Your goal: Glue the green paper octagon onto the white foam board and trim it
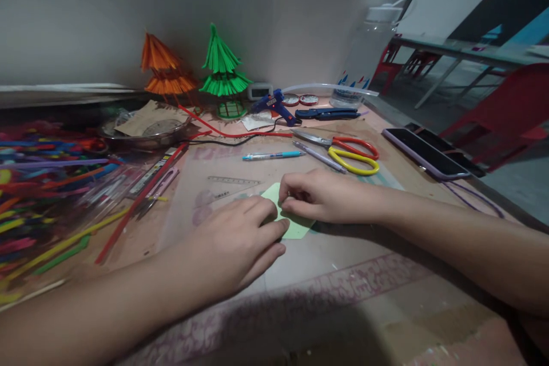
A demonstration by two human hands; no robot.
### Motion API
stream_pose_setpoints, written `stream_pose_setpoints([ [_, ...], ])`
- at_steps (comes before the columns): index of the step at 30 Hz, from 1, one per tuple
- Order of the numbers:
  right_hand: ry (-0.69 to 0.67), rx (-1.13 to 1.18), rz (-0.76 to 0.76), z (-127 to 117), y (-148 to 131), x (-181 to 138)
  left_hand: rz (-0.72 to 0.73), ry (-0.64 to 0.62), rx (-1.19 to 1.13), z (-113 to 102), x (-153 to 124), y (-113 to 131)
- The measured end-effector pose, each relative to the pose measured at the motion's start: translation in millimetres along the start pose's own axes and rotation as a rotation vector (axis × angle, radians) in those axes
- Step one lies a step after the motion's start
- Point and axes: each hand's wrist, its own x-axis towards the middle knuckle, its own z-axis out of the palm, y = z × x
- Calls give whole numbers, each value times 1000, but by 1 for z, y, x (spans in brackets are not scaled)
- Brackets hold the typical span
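A light green sheet of paper [300, 230] with angled corners lies flat on the table mat, under both hands. My left hand [246, 234] comes from the lower left, palm down, its bent fingertips and thumb pressing the paper's left side. From the right, my right hand [319, 197] rests on the paper's upper right part with its fingers curled in a pinch at the paper. Whatever lies beneath its fingertips is hidden. The two hands nearly meet over the paper.
Beyond the hands lie scissors [354, 154], a blue pen [273, 155] and a glue gun [278, 107]. Orange [165, 66] and green [223, 66] tree models stand behind. Pipe cleaners [43, 200] crowd the left; a phone [424, 153] and water bottle [364, 57] are right.
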Motion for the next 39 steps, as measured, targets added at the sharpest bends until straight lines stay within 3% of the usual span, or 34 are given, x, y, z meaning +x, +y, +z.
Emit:
stream_pose_setpoints([
  [6,-115,62,-11,-12,3,0,1,-26,23,-4,2,2],
  [14,111,9,0,6,7,4,9,-24,36,-3,3,1],
  [20,-60,94,-12,-1,7,3,6,-23,46,-3,3,0],
  [24,149,-1,11,7,5,5,16,-15,50,-1,2,1],
  [26,177,116,58,8,7,7,11,-2,60,0,1,3],
  [30,114,587,209,5,20,14,38,52,103,5,-1,6],
  [33,106,820,161,3,30,16,150,41,133,6,-3,6],
  [36,60,842,72,0,35,15,195,10,160,8,-6,4],
  [39,-52,713,61,-6,34,10,162,-21,173,10,-7,2],
])
